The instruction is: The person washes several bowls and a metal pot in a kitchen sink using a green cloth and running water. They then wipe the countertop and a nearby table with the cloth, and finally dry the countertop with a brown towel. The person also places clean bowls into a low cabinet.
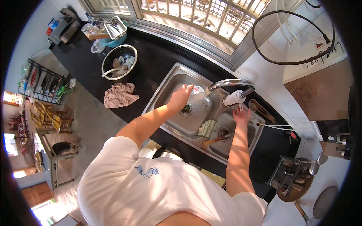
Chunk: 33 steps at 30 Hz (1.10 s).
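— Gripping a white bowl (196, 90) with the left hand (180, 96), over the left basin of the steel sink (166, 88), near its back rim.

— Reaching under the faucet (230, 83) with the right hand (241, 115), fingers spread, holding nothing. Green cloth (207, 128) draped across the divider; wooden handle (215, 140) beside it; bare black counter (158, 60) along the left edge.

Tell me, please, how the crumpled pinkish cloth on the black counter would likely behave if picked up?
The pinkish cloth lies bunched in soft folds, so it would probably droop limply and feel light. On the smooth black counter it would likely slide and bunch up if pushed, not roll.
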Each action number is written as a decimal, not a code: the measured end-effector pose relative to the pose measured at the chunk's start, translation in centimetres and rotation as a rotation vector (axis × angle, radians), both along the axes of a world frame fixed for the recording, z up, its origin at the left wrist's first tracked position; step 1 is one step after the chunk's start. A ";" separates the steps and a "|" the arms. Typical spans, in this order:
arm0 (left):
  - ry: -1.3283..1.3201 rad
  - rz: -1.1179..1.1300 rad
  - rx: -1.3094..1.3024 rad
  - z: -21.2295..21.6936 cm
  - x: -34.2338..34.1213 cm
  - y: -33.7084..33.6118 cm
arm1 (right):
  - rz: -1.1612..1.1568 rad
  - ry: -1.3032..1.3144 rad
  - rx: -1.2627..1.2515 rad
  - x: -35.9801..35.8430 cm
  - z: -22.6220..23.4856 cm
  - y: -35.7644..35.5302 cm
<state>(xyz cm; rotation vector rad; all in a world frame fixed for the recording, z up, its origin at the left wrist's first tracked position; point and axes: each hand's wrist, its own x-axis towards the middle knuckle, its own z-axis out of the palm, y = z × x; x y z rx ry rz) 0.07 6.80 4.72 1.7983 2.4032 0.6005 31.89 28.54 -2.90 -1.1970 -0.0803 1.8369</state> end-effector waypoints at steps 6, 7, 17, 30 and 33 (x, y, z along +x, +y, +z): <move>0.234 -0.142 0.095 3.4 -1.5 -4.1 | 0.094 0.162 0.025 -1.1 8.4 -1.3; 0.262 -0.192 0.107 3.9 -1.5 -4.1 | 0.071 0.157 0.044 -0.9 8.7 -1.4; 0.104 -0.311 0.330 2.7 -5.3 -7.1 | 0.307 -0.519 0.131 -4.7 0.6 -14.6; -1.708 0.191 0.199 7.9 -20.7 -18.6 | 0.725 -0.443 0.670 -35.2 15.9 -33.1; -1.611 0.220 0.101 10.4 -27.8 -22.8 | 0.799 -0.356 0.754 -42.4 18.0 -34.6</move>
